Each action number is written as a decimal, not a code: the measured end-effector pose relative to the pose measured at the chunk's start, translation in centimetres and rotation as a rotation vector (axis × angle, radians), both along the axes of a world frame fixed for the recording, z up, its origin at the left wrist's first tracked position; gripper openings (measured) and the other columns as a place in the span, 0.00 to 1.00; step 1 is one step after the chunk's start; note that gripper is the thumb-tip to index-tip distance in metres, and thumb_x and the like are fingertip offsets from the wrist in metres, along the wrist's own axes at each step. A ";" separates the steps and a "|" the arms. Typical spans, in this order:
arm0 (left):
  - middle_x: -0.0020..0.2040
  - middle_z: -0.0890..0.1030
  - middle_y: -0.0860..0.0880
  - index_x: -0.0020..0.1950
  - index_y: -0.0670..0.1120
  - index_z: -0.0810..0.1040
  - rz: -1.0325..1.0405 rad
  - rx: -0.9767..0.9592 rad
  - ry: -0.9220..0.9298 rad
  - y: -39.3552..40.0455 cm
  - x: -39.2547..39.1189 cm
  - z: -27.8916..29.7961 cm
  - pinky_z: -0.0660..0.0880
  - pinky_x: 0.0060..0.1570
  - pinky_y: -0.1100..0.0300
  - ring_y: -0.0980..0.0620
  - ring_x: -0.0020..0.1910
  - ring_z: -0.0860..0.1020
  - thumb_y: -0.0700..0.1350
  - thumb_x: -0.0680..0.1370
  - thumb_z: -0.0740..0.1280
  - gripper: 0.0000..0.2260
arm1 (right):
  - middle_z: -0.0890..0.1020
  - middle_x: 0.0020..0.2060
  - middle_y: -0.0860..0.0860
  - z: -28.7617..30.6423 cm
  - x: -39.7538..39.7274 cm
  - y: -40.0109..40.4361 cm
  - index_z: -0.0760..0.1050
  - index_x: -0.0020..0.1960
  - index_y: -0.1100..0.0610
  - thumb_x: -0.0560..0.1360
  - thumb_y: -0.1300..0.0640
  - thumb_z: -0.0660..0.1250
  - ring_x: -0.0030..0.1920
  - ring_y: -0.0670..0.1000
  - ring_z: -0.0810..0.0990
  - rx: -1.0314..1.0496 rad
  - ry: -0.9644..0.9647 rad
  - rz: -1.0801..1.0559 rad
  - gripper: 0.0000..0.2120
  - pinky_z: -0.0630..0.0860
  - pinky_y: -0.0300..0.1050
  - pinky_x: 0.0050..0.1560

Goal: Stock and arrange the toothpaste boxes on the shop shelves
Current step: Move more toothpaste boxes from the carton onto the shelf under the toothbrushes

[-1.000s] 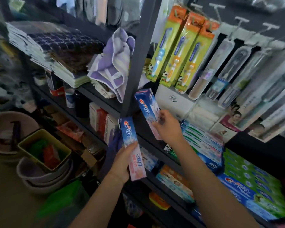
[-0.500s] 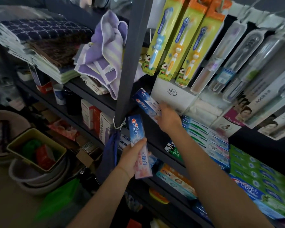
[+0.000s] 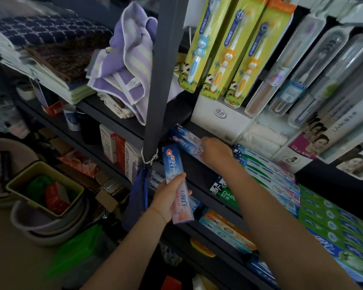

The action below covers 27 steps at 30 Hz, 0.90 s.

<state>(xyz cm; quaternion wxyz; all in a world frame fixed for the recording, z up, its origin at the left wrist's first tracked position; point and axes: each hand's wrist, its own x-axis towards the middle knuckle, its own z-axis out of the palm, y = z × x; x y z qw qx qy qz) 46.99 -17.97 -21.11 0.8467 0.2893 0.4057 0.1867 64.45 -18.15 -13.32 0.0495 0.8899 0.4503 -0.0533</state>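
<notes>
In my left hand (image 3: 168, 204) I'm holding a toothpaste box (image 3: 177, 183) that is showing blue at the top and fading to pink with flowers below. My right hand (image 3: 215, 152) is resting on a blue and white box (image 3: 186, 141). Beside it, green and white boxes (image 3: 266, 170) are lying stacked. Above, 3 yellow-green toothbrush packs (image 3: 228, 49) are hanging, and a purple and pale-yellow striped towel (image 3: 126, 65) is lying beside a navy lattice-patterned cloth (image 3: 50, 32).

Left hand (image 3: 169, 200): bare, no ring, no glove | Right hand (image 3: 215, 152): bare, no ring | Left forearm (image 3: 132, 245): uncovered, no sleeve, no watch | Right forearm (image 3: 281, 222): uncovered, no sleeve seen
</notes>
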 end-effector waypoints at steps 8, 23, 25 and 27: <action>0.52 0.82 0.39 0.64 0.44 0.74 -0.005 0.047 -0.021 0.3 0.4 -0.2 0.82 0.46 0.49 0.43 0.44 0.84 0.49 0.74 0.75 0.21 | 0.74 0.60 0.59 -1.1 0.2 0.5 0.66 0.70 0.55 0.78 0.55 0.66 0.60 0.60 0.75 0.011 -0.026 0.013 0.22 0.75 0.54 0.55; 0.53 0.81 0.40 0.59 0.50 0.73 -0.029 0.161 -0.069 0.2 1.6 0.8 0.82 0.45 0.48 0.41 0.44 0.83 0.47 0.75 0.74 0.16 | 0.78 0.61 0.59 1.9 4.0 -0.9 0.76 0.63 0.58 0.82 0.39 0.51 0.61 0.60 0.75 0.025 -0.046 0.004 0.26 0.72 0.53 0.62; 0.54 0.81 0.41 0.59 0.51 0.75 -0.027 0.184 -0.064 0.1 2.2 1.1 0.82 0.49 0.46 0.42 0.46 0.83 0.48 0.75 0.74 0.15 | 0.78 0.60 0.58 2.7 5.0 -2.1 0.78 0.60 0.58 0.82 0.36 0.43 0.62 0.59 0.75 -0.093 -0.094 -0.030 0.34 0.67 0.55 0.65; 0.55 0.82 0.43 0.59 0.52 0.77 -0.038 0.218 -0.041 0.1 2.8 1.6 0.80 0.54 0.46 0.44 0.50 0.82 0.49 0.74 0.74 0.15 | 0.79 0.61 0.59 2.8 5.3 -3.1 0.80 0.56 0.58 0.81 0.34 0.39 0.63 0.59 0.74 -0.192 -0.092 -0.042 0.38 0.63 0.56 0.67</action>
